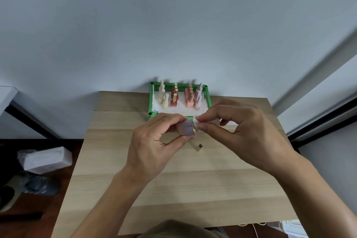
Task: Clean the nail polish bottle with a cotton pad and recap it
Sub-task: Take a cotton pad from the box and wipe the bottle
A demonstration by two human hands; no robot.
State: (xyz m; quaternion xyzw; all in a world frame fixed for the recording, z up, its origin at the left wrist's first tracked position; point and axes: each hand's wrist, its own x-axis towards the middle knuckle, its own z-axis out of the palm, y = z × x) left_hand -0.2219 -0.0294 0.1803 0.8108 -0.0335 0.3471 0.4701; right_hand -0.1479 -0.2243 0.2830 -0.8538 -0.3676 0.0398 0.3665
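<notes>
your left hand [154, 141] and right hand [241, 131] are raised side by side, forearms reaching forward. left fingers curl in a grip, thumb underneath. right thumb and forefinger pinch together, other fingers loosely bent.

At the frame's centre you have a green basket [151, 100] of capped bottles [190, 98] on the table [119, 141]; at lower left, a plastic-wrapped white block [45, 159] lies on the floor.

bottle [185, 129]: lilac, tipped sideways, uncapped | pad [197, 121]: white, at neck | cap [199, 147]: gold, on table
</notes>
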